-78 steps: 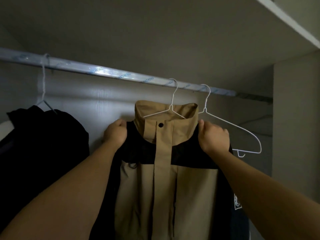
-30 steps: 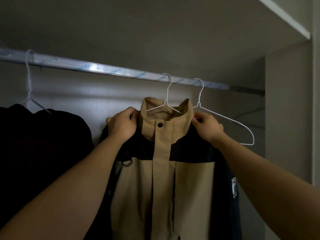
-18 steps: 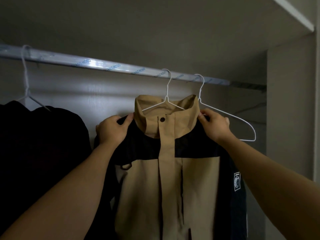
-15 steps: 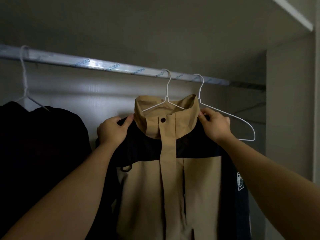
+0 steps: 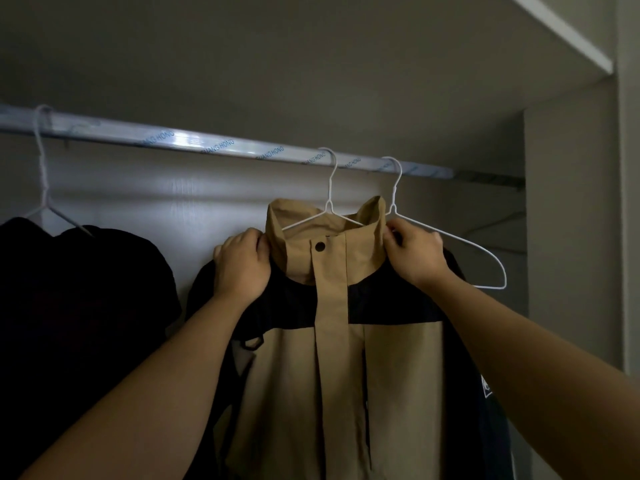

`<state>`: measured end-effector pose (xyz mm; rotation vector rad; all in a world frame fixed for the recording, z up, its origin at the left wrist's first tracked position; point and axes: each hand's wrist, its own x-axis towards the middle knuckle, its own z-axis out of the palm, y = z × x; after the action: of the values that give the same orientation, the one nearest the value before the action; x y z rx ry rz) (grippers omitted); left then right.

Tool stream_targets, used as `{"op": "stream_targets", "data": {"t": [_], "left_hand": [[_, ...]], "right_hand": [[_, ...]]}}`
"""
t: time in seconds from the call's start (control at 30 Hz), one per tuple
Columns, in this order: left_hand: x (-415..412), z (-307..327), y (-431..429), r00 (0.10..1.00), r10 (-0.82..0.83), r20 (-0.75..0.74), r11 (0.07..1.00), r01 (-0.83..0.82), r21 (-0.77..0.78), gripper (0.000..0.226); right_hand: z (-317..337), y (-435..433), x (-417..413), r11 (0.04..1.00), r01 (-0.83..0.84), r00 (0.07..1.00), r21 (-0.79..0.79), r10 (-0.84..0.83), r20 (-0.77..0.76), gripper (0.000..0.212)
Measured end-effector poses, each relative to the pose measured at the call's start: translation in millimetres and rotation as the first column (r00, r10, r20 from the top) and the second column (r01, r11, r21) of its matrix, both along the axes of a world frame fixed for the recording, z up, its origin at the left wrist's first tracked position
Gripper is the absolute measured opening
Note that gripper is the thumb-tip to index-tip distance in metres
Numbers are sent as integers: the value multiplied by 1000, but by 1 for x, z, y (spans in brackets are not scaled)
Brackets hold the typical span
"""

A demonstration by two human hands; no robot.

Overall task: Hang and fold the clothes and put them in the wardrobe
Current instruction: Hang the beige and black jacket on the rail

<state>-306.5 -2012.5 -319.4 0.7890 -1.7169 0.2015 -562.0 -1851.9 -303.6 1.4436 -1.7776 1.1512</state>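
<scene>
A tan and black jacket (image 5: 332, 368) hangs on a white wire hanger (image 5: 329, 188) from the wardrobe rail (image 5: 194, 145). Its tan collar (image 5: 304, 244) stands upright with one dark snap. My left hand (image 5: 242, 265) grips the jacket at the left side of the collar, fingers curled on the black shoulder. My right hand (image 5: 414, 252) pinches the collar's right edge. Both forearms reach up from the bottom of the view.
An empty white wire hanger (image 5: 457, 244) hangs just right of the jacket, partly behind my right hand. A black garment (image 5: 79, 306) hangs on another wire hanger (image 5: 43, 174) at the left. A shelf (image 5: 561, 32) lies above, and the wardrobe side wall (image 5: 571, 220) stands at the right.
Both hands shifted slightly inward and up along the collar. My right hand now pinches the collar's edge, and the jacket hangs a little straighter on the hanger.
</scene>
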Motion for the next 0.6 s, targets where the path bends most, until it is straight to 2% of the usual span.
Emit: {"op": "stream_targets", "data": {"t": [0.17, 0.23, 0.33, 0.5, 0.6], "left_hand": [[-1, 3, -2, 998, -46, -49, 997, 48, 53, 29], [-2, 0, 1, 994, -78, -81, 995, 82, 52, 28], [-3, -5, 4, 990, -101, -99, 994, 105, 42, 29], [-5, -8, -4, 993, -57, -105, 998, 59, 22, 31], [-11, -7, -6, 994, -31, -107, 999, 33, 16, 29]], "right_hand": [[2, 2, -8, 992, -65, 990, -106, 77, 115, 23], [-2, 3, -12, 987, 44, 999, -157, -47, -17, 26], [-8, 4, -12, 967, 137, 955, -213, -186, -230, 31], [-19, 16, -36, 906, 365, 884, -215, -409, -226, 49], [-26, 22, -46, 886, 391, 848, -251, -452, -277, 50]]}}
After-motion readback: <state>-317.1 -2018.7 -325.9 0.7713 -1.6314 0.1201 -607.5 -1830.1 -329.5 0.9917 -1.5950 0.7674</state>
